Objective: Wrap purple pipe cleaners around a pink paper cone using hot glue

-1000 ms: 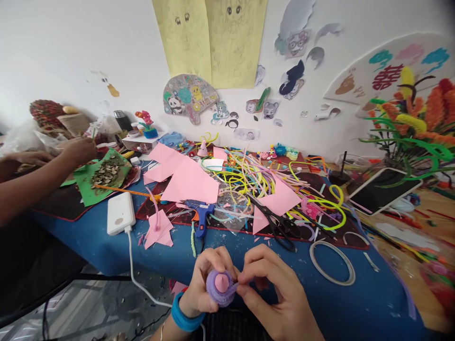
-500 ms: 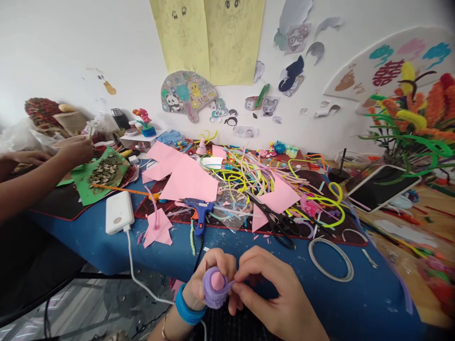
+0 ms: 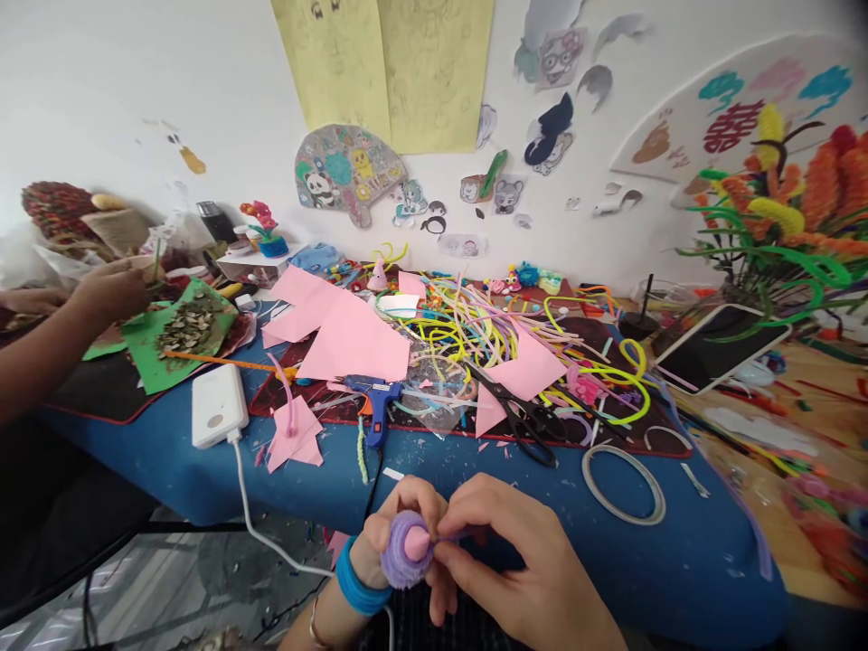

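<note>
The pink cone (image 3: 416, 543) has just swung over: a second ago its tip stood up in the frame, and now it leans to the right, towards the right hand (image 3: 519, 561). Its long axis looks foreshortened, slanting partly at me. That seems to bring the winding side of the purple coil (image 3: 400, 562) round to the pinch. It's all at lower centre, before the near edge of the worktop (image 3: 678, 561). The left hand (image 3: 409, 497) has its fingers curled round the coil; the right thumb and forefinger pinch closed on the fuzzy strand (image 3: 467, 533).
</note>
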Demonstrator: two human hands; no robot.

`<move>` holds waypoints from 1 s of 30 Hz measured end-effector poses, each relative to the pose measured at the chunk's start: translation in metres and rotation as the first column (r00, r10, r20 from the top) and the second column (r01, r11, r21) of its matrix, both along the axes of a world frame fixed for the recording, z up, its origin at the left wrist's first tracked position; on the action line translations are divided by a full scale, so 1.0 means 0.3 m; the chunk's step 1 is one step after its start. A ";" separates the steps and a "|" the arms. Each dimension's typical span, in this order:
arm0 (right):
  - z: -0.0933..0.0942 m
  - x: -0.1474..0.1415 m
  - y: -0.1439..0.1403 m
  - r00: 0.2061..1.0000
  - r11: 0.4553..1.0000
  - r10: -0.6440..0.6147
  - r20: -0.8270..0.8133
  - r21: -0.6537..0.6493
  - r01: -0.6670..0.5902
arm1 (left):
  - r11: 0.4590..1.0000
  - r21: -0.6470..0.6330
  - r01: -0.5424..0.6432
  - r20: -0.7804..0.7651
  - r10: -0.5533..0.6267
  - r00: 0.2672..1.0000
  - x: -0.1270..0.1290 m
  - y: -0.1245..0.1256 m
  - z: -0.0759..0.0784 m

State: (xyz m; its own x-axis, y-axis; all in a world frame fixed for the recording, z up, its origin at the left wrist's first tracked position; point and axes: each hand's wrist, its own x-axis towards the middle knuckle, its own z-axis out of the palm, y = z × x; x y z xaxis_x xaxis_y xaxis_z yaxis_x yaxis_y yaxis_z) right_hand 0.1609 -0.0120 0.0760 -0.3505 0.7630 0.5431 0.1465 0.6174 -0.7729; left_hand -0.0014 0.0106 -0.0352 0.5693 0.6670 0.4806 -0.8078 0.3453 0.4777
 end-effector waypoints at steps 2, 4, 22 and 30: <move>0.007 0.000 -0.001 1.000 1.000 0.008 0.020 0.020 -0.008 | 1.000 -0.023 0.003 -0.059 -0.005 0.998 -0.010 -0.002 -0.005; 0.012 0.001 -0.002 0.999 0.999 0.006 0.049 0.040 -0.008 | 0.998 -0.051 -0.030 -0.120 0.024 0.992 -0.020 -0.006 -0.009; -0.022 -0.011 -0.032 0.971 0.970 -0.239 0.021 0.049 0.237 | 0.999 0.000 -0.051 0.007 0.051 0.999 -0.004 -0.003 -0.008; -0.006 -0.013 -0.039 0.982 0.978 -0.184 0.050 0.109 0.178 | 0.983 0.041 -0.178 -0.022 0.179 0.984 -0.019 -0.019 0.097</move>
State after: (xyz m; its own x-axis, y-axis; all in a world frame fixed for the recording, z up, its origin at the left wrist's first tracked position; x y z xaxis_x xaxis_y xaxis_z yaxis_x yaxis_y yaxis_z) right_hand 0.1570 -0.0237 0.0743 -0.2463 0.7573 0.6049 0.3072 0.6529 -0.6924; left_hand -0.0072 0.0049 -0.0062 0.4553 0.7403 0.4946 -0.8421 0.1778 0.5092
